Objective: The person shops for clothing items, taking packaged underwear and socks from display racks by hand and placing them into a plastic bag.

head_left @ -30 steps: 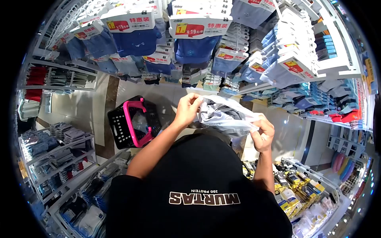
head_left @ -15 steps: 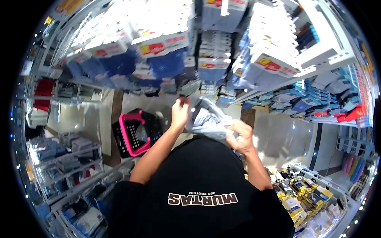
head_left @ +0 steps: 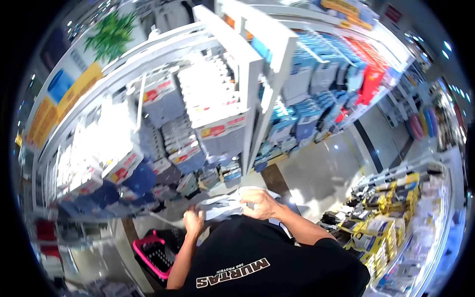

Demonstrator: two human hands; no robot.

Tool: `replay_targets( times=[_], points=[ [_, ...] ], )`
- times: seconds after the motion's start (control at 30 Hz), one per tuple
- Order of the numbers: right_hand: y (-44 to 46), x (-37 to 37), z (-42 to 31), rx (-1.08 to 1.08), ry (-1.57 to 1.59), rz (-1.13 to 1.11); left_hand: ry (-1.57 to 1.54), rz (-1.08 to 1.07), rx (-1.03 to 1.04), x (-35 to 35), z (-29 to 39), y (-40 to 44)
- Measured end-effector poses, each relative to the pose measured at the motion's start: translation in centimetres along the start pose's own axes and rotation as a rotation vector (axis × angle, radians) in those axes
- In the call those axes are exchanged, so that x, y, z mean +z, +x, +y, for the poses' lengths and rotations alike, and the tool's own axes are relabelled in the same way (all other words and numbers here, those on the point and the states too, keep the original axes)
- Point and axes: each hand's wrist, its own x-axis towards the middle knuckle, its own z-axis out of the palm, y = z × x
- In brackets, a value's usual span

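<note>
Between my hands is a whitish, see-through plastic bag (head_left: 220,209), bunched and drawn out sideways in front of my chest. My right hand (head_left: 260,203) is closed on its right end, the knuckles facing up. At the other end my left hand (head_left: 193,221) has its fingers curled against the bag's edge, lower than the right hand. What lies inside the bag is hard to make out now because of the folds and blur. A black shopping basket (head_left: 166,255) with a pink handle (head_left: 143,255) stands on the floor to the left.
Racks of hanging packaged garments (head_left: 213,94) stand close ahead, divided by a white upright panel (head_left: 252,74). Blue and red packages (head_left: 316,64) hang beyond it. A bin of yellow packages (head_left: 381,222) is at my right. Shiny floor (head_left: 321,173) runs between.
My view has swung to the right and up. The bag, its mouth spread with striped contents showing before, is now gathered into folds. My left hand now sits against its edge.
</note>
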Motion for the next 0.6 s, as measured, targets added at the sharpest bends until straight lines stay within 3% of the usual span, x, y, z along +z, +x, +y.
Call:
replay_targets(
  times=[0.07, 0.1, 0.17, 0.27, 0.37, 0.4, 0.5, 0.53, 0.6],
  points=[
    [-0.7, -0.5, -0.2, 0.038, 0.003, -0.025, -0.168, 0.014, -0.023, 1.5, -1.2, 1.8],
    [-0.8, -1.1, -0.8, 0.098, -0.025, -0.074, -0.361, -0.127, -0.289, 3.0, -3.0, 3.4],
    [-1.4, -0.9, -0.3, 0.098, -0.037, -0.062, -1.075, -0.281, -0.565, 4.8, -4.0, 5.5],
    [-2.5, -1.0, -0.4, 0.115, -0.06, -0.029, -1.413, -0.341, -0.581, 5.5, -3.5, 8.0],
    [-3.8, -1.7, -0.3, 0.149, -0.147, -0.086, -1.595, -0.334, -0.918, 5.0, 1.1, 9.3],
    [-4.3, -1.6, -0.1, 0.172, -0.159, -0.101, -1.554, -0.219, -0.94, 3.6, 4.9, 8.8],
    [-5.8, -0.6, 0.6, 0.217, -0.171, -0.113, -1.676, -0.31, -0.729, 5.0, 6.8, 9.7],
    [-5.9, -0.2, 0.8, 0.238, -0.176, -0.125, -1.569, -0.188, -0.726, 4.8, 9.4, 8.7],
    [-6.2, -0.1, 0.8, 0.286, -0.199, -0.131, -1.483, -0.23, -0.638, 5.4, 9.0, 8.4]
  ],
)
